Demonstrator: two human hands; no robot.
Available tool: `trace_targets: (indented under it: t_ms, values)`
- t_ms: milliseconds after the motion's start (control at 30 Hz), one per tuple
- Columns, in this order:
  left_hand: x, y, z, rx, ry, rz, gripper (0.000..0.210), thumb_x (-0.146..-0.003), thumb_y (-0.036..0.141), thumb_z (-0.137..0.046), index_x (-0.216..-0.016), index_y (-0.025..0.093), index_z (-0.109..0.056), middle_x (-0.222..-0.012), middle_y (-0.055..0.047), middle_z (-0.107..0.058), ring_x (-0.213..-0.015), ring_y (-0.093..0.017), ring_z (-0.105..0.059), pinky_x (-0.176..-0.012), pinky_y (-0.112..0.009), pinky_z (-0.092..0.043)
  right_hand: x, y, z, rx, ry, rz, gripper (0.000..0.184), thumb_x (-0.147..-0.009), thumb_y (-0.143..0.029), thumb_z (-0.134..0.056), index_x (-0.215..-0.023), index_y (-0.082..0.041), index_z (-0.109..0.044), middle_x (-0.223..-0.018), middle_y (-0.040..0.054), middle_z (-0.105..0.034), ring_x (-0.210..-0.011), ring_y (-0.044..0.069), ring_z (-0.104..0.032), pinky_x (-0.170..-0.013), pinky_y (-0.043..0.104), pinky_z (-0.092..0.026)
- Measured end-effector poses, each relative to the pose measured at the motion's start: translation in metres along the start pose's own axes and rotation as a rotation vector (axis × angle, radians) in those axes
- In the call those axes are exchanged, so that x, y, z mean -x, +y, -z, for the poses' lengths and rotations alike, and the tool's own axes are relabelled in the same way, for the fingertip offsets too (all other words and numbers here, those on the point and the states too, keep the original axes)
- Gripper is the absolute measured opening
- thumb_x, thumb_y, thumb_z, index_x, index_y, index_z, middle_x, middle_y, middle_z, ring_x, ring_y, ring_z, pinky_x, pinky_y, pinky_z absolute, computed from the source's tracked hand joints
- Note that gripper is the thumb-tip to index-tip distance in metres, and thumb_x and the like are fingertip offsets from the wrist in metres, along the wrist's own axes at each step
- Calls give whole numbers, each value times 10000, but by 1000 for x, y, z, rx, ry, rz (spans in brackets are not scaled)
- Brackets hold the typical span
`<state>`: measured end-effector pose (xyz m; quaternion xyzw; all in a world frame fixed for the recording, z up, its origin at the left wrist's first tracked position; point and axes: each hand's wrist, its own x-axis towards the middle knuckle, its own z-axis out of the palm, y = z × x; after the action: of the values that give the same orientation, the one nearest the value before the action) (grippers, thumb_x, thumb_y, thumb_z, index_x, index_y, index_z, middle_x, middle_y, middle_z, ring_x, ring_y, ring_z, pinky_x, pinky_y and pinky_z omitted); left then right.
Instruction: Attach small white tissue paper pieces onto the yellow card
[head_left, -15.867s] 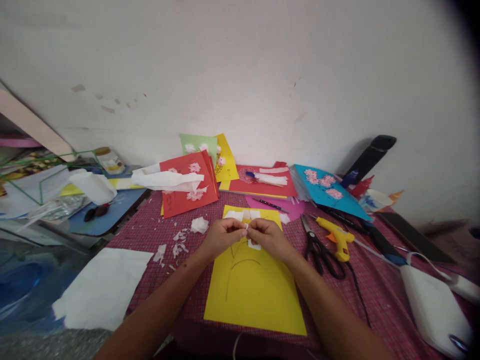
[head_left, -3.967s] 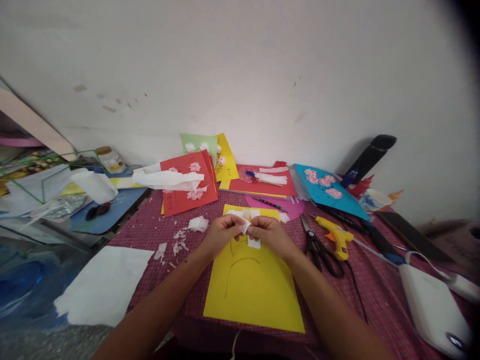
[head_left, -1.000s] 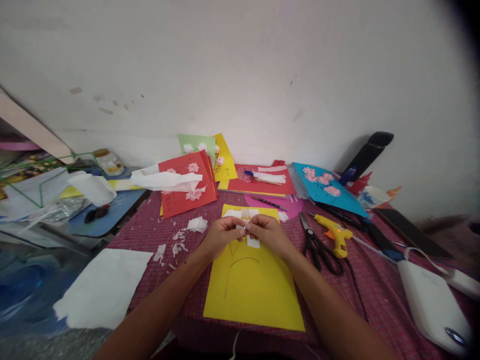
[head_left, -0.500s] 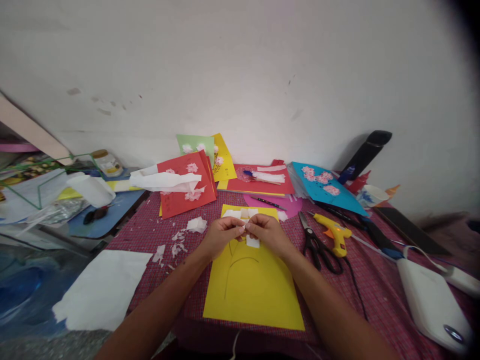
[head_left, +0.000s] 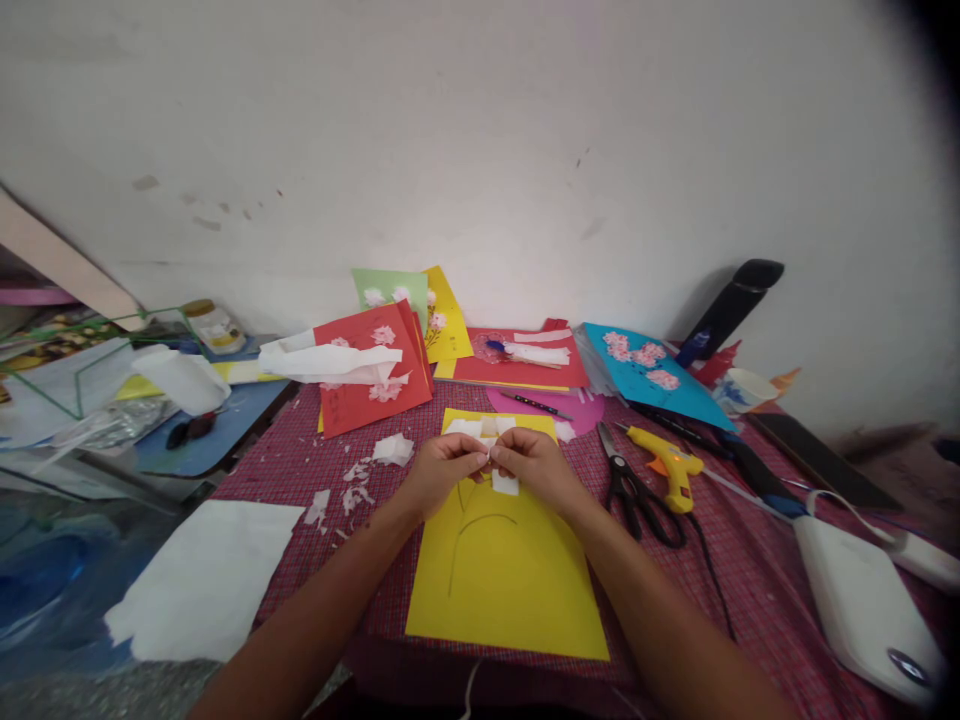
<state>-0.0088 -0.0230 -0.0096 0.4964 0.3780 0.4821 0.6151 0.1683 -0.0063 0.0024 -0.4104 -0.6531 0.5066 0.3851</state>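
Note:
My left hand (head_left: 448, 470) and my right hand (head_left: 534, 465) meet above the top part of a yellow sheet of card (head_left: 517, 590). Their thumbs and fingertips pinch a small piece of white tissue paper (head_left: 490, 450) between them, mostly hidden by the fingers. White tissue squares (head_left: 505, 485) lie on the card around the fingertips. Dark curved lines are drawn on the card below my hands. To the right of the card rest black-handled scissors (head_left: 637, 497) and a yellow glue gun (head_left: 671, 465) with a lit orange spot.
Torn tissue scraps (head_left: 358, 495) and a large white sheet (head_left: 210, 580) lie to the left. Red card (head_left: 360, 400) and blue card (head_left: 652, 375) with pink tissue flowers stand toward the wall. A pencil (head_left: 536, 405) lies on purple paper. A white device (head_left: 862, 600) sits at right.

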Motion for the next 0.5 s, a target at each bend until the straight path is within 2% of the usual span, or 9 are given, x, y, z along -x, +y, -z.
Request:
trace_targets:
  t_ms: [500]
  values:
    - [-2,-2,0,-27,91,-14,184,-705,267,-714,-799,123,-651,-687,-14,-643,-571,-94,-568,-577,-227,-444,1,-5,-1,-57,-64,-25,155,-724,-291,-659,-723,-152,-591,-612,-28,-538,-514,83,-428,-490,215,-319]
